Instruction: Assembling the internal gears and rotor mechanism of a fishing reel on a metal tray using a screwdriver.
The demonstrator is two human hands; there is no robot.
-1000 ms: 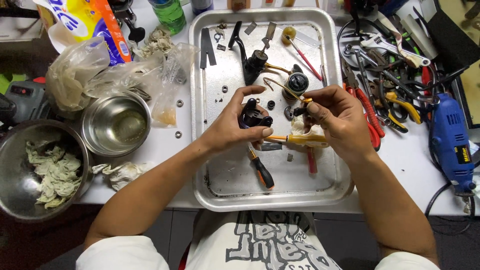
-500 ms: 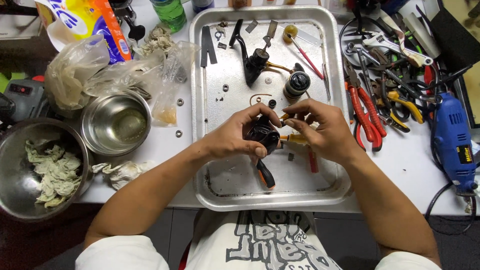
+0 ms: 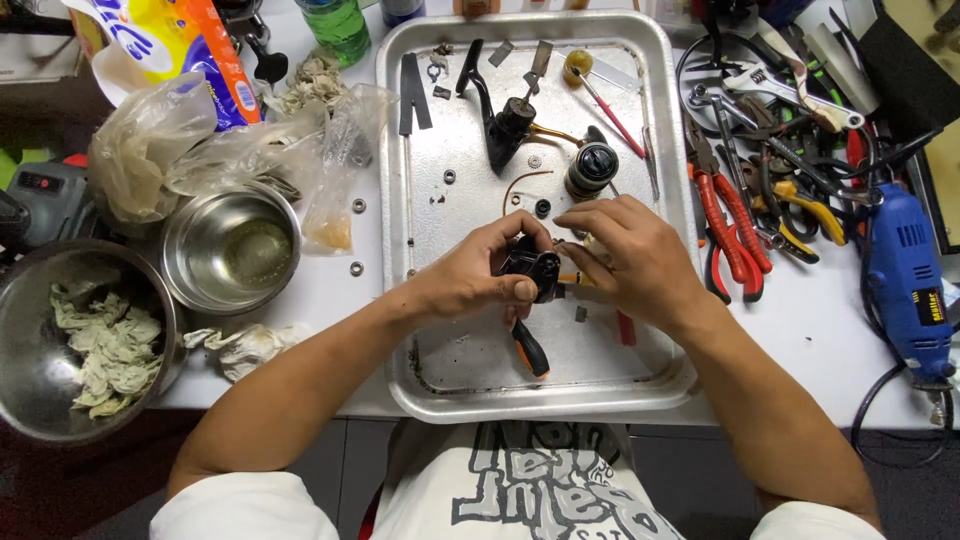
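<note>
Since a second ago both hands have drawn closer together over the metal tray (image 3: pixel 400 300), and the right hand, which was holding a pale rag and a tool clear of the part, now sits right against it. The left hand (image 3: pixel 470 280) is clenched around a small black reel body (image 3: pixel 532 272), thumb pressed on its near side, holding it just above the middle of the tray. The right hand (image 3: pixel 630 255) is curled in a pinch beside that part, fingertips (image 3: pixel 575 222) touching its far edge; what it pinches is hidden, so I cannot tell if it grasps anything. An orange-handled tool (image 3: pixel 530 350) lies on the tray under the left hand. Toward the tray's far end lie a black crank arm (image 3: pixel 500 120), a round black spool (image 3: pixel 592 168) and small washers. Left of the tray stand a steel bowl (image 3: pixel 230 250) and a larger bowl of rags (image 3: pixel 90 340); right of it, red pliers (image 3: pixel 725 215) and a blue rotary tool (image 3: pixel 905 280) rest on the worktop.

The step looks like fitting or working a small piece on the reel body; the next move seems to call for a steady hold and fine fingertip turning
</note>
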